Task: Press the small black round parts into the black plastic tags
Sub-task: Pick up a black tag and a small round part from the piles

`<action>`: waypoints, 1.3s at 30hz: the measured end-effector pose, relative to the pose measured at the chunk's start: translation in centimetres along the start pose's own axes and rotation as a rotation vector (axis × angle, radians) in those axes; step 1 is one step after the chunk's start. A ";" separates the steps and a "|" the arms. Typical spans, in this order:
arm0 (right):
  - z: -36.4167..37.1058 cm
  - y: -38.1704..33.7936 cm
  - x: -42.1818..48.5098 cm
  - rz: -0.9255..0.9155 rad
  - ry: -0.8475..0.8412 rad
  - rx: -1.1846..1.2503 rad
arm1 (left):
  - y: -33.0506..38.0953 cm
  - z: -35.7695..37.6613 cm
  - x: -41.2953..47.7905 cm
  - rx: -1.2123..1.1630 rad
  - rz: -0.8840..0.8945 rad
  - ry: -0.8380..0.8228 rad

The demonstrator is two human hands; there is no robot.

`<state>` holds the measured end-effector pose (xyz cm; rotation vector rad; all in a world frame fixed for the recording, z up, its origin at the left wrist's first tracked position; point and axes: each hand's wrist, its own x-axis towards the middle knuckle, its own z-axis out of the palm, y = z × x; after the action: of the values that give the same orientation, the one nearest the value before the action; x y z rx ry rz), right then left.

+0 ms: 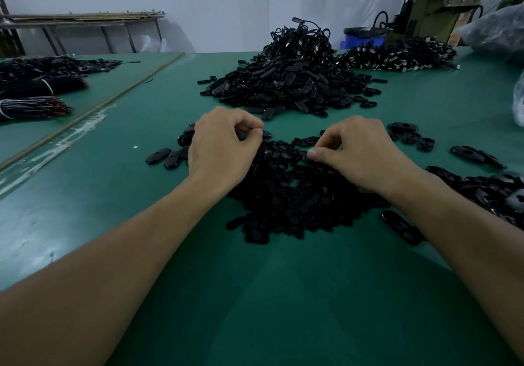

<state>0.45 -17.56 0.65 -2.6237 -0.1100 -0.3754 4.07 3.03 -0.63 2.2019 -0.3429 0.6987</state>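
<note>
A low heap of small black round parts [295, 195] lies on the green table [255, 294] between my forearms. My left hand [224, 147] hovers at the heap's far left edge with its fingers curled; a black tag [265, 134] shows just past its fingertips, and whether it is held is unclear. My right hand [357, 150] rests on the heap's far right edge, thumb and forefinger pinched together over a small black piece that is mostly hidden. Oval black plastic tags [163, 157] lie loose to the left of my left hand.
A big mound of black tags [286, 82] rises behind my hands. More tags lie at the right [482, 192] and far right rear [397, 53]. Bundled black cords [34, 93] sit at the left. A machine [433, 11] stands beyond the table's far right corner.
</note>
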 end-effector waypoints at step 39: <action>0.0 -0.1 -0.1 0.042 -0.074 -0.114 | 1.3 1.0 -1.0 -0.244 -0.003 -0.151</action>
<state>0.36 -17.45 0.65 -2.7480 -0.0598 -0.2780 3.01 1.46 -0.98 2.0255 -0.4752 0.4635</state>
